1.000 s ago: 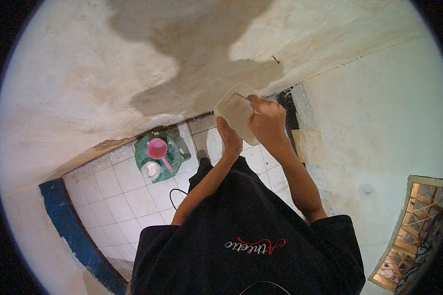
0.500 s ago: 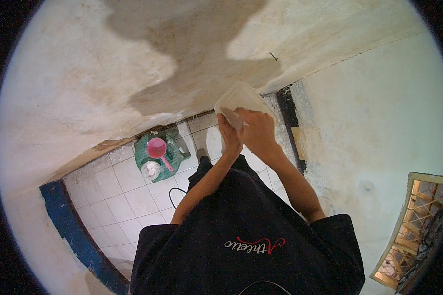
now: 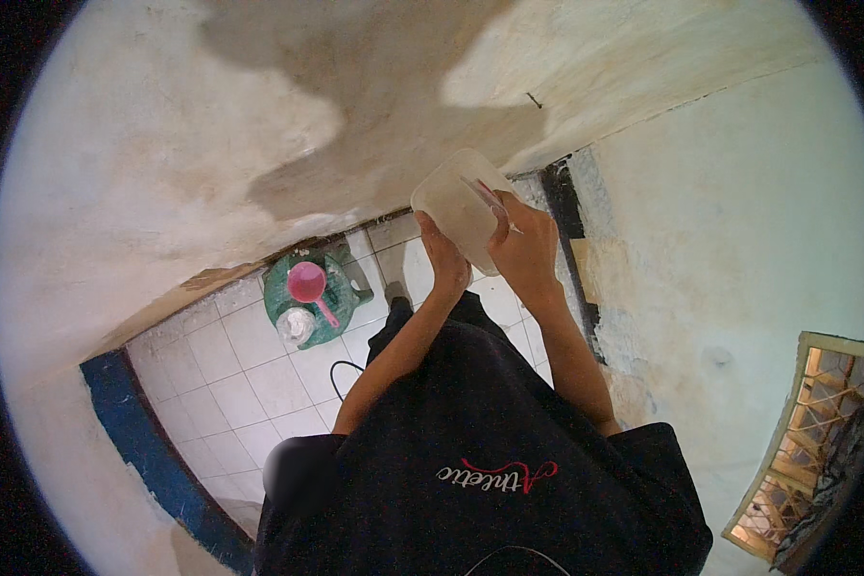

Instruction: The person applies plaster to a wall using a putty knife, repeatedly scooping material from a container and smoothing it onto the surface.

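In front of my chest my left hand point(image 3: 444, 257) grips the near-left side of a whitish translucent plastic tub point(image 3: 451, 187), thumb over the rim. The tub is held up with its inside facing me. My right hand point(image 3: 528, 245) is closed round a flat, thin-bladed scraper point(image 3: 486, 195) with a bit of red on it. Its blade lies over the tub's inside, seen nearly edge-on. Whether it touches the tub's bottom I cannot tell.
A stained plaster wall point(image 3: 163, 144) rises ahead, and a pale green wall point(image 3: 739, 211) stands at right. On the tiled floor point(image 3: 250, 389) a green stool point(image 3: 328, 331) carries a pink dipper point(image 3: 306, 281) and a bag of white material point(image 3: 297, 326). A black cable point(image 3: 334, 379) lies nearby.
My right hand has shifted right and turned, so the scraper's blade has gone from broad side showing to nearly edge-on. The tub has moved slightly left and up, showing more of its inside.
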Tool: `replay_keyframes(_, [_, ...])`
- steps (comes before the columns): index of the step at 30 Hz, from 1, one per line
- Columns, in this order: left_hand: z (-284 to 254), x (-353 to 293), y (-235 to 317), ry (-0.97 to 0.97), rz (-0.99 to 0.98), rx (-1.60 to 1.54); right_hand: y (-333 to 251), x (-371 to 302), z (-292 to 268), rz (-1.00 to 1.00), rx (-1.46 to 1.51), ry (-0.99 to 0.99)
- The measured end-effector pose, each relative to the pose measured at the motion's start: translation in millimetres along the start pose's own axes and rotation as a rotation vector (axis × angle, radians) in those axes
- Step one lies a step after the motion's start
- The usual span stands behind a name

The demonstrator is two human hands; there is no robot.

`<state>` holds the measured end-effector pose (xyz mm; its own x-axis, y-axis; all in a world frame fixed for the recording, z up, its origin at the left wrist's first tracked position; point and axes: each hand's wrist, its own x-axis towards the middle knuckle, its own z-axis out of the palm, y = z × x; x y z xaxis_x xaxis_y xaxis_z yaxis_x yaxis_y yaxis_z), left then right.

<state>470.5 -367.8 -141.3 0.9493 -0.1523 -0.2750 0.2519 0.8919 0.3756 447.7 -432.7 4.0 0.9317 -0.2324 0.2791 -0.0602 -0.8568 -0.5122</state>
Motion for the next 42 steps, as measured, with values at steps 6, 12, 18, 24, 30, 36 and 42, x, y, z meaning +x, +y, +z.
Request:
replay_keyframes(6, [13.9,-6.1,10.4,0.056,-0.051,0.142,0.5,-21.1,7.4,-0.081,0.035,-0.105])
replay_keyframes(12, [17.9,-3.9,6.5,0.012,-0.016,0.106,-8.7,-28.8,14.7,-0.071,-0.11,-0.165])
replay_keyframes(18, [12.6,-1.1,3.1,0.065,0.024,0.081,2.8,-23.5,11.4,-0.049,-0.015,0.008])
replay_keyframes(24, [10.8,6.2,7.7,-0.051,0.106,0.071,-8.8,-31.4,24.5,-0.141,-0.048,-0.054])
replay_keyframes(30, [8.9,11.7,8.6,0.014,0.101,0.063,-15.5,-11.4,7.0,-0.198,0.084,0.053])
replay_keyframes(36, [22.0,9.8,20.5,-0.032,0.05,-0.087,-12.9,-8.8,8.7,-0.17,-0.001,-0.028])
replay_keyframes(42, [41.3,11.0,27.2,0.181,0.121,0.168,-2.2,-6.9,9.4,-0.185,0.038,0.045])
